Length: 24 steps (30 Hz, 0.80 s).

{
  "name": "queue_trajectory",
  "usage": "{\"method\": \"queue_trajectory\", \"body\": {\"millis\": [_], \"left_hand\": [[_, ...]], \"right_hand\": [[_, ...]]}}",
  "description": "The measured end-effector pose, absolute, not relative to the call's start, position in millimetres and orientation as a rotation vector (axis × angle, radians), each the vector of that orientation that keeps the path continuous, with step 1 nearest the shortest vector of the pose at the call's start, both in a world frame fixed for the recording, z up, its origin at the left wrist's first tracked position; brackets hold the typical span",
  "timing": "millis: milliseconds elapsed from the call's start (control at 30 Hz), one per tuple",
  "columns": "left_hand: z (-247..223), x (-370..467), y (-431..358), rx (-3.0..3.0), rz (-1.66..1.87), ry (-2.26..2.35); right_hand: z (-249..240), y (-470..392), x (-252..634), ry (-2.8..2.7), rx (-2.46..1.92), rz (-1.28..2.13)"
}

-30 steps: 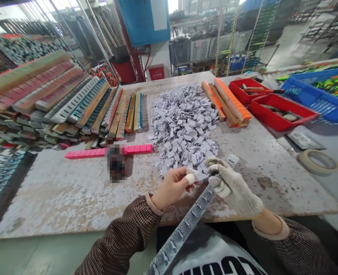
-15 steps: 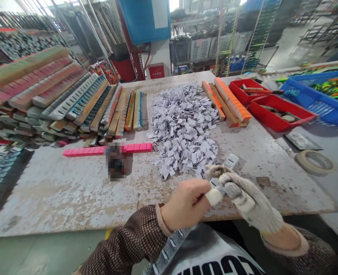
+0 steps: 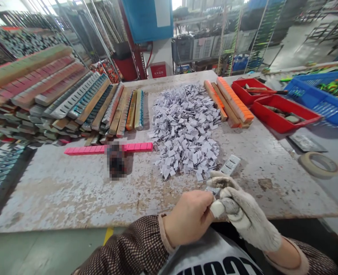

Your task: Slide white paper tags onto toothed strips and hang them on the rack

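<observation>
My left hand (image 3: 190, 217), mostly bare with a white cover on one fingertip, is closed in front of my body at the table's front edge. Against it is my right hand (image 3: 243, 214) in a whitish knit glove, its fingers bent together; the fingertips of both hands meet. What is pinched between them is too small and hidden to name. Just beyond the glove lies a grey-white slotted plate (image 3: 230, 165), partly covered by the fingers. A large heap of small white pieces (image 3: 186, 130) spreads over the table behind my hands.
Slotted bars (image 3: 94, 103) are stacked at the left, with a pink bar (image 3: 140, 146) before them. Orange bars (image 3: 234, 99) lie right of the heap. Further right are red trays (image 3: 286, 124), a blue basket (image 3: 329, 110) and a tape roll (image 3: 319, 165). The worn table (image 3: 80, 198) ends near my body.
Both hands have come slightly lower and closer together, showing more of the slotted plate. A grey slotted strip below my left forearm is no longer visible. The view has shifted slightly.
</observation>
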<state>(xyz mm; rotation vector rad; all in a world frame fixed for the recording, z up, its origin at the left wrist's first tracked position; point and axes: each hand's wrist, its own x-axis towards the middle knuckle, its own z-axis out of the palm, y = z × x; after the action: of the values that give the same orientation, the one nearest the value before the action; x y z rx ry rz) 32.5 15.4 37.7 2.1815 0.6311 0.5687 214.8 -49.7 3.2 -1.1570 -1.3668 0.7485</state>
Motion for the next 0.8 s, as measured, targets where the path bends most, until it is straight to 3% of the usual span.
{"method": "queue_trajectory", "body": {"millis": [500,800], "left_hand": [[14,3,14,2.267,0.09,0.882],[10,5,13,2.192,0.058,0.898]], "right_hand": [[-6,-13,262,-2.253,-1.356,-0.264],[3,0,263,-2.429,-1.294,-0.165]]}}
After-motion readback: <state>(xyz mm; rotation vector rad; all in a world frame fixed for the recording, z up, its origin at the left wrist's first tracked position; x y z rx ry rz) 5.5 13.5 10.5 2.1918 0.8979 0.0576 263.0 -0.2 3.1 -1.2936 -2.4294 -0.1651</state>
